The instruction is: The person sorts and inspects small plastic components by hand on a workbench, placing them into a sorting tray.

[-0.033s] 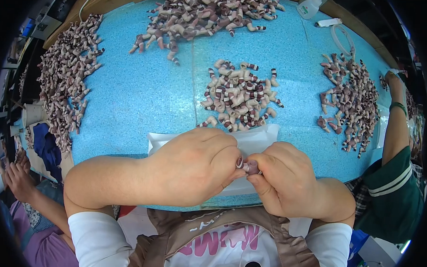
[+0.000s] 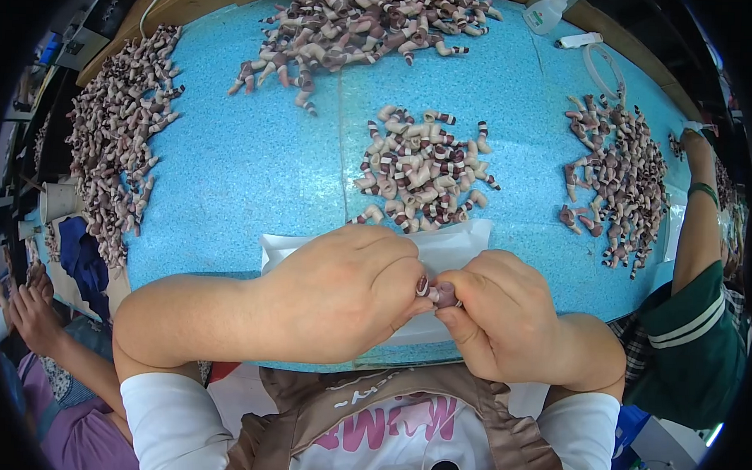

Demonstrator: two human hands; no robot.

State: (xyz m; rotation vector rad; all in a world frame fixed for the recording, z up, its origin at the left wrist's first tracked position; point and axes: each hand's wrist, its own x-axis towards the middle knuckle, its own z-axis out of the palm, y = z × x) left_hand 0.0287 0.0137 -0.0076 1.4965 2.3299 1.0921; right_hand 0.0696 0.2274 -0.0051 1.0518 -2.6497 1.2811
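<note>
My left hand (image 2: 341, 288) is closed, with thumb and forefinger pinching one end of a small mauve piece (image 2: 445, 295) that has maroon and pale bands. At its other end, the thumb and fingertips of my right hand (image 2: 506, 310) are closed on the same piece. It looks like a small figurine limb; my fingers cover part of it. Both hands are over a white sheet or shallow tray (image 2: 471, 236) at the table's near edge. Just beyond lies a pile of bent cream and maroon limb-shaped pieces (image 2: 419, 174).
More mauve and cream pieces form a large far heap (image 2: 358, 27), a left heap (image 2: 118, 143) and a right heap (image 2: 622, 181) on the blue tabletop (image 2: 237, 172). A squeeze bottle (image 2: 545, 15) stands far right. Co-workers' arms show at left (image 2: 46, 319) and right (image 2: 698, 221).
My hands and the piece between them look unmoved. At the left, a co-worker's fingers have shifted slightly.
</note>
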